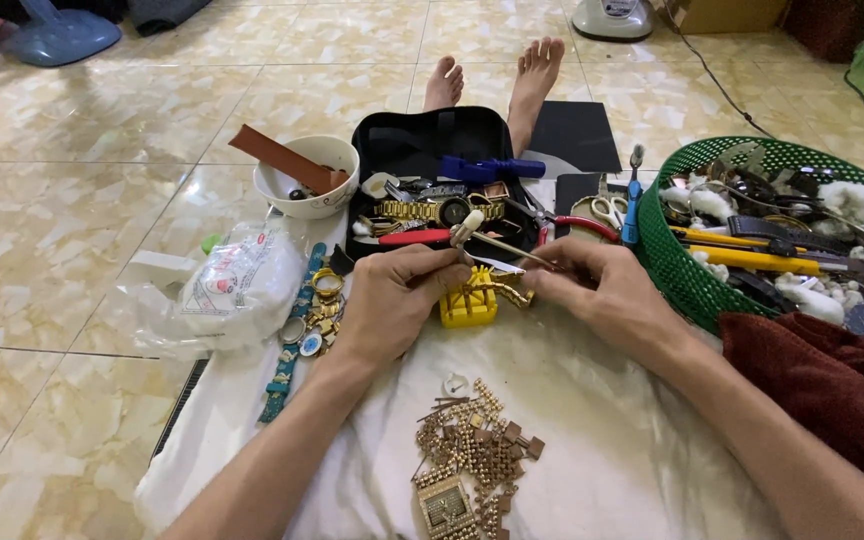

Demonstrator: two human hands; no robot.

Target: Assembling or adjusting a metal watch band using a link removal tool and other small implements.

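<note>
Closest to the camera, a gold watch is lying on the white cloth with a scatter of loose gold links and pins just above it. Moving up, both hands are working over a small yellow bracelet-holder block. The left hand is curling shut around a little hammer, pale head poking up past the knuckles. The right hand is pinching closed on a gold bracelet piece that's lying against the block; a thin pin tool is crossing above, can't tell which fingers are steadying it.

Off to the left, a blue strap and some gold watch parts are sitting beside a crumpled plastic bag. To the right, a green plastic basket is holding yellow-handled tools and cotton. Further back, an open black case is holding a gold watch, red-handled pliers and a blue tool, with a white bowl next to it. Bare feet are resting on the tile floor beyond.
</note>
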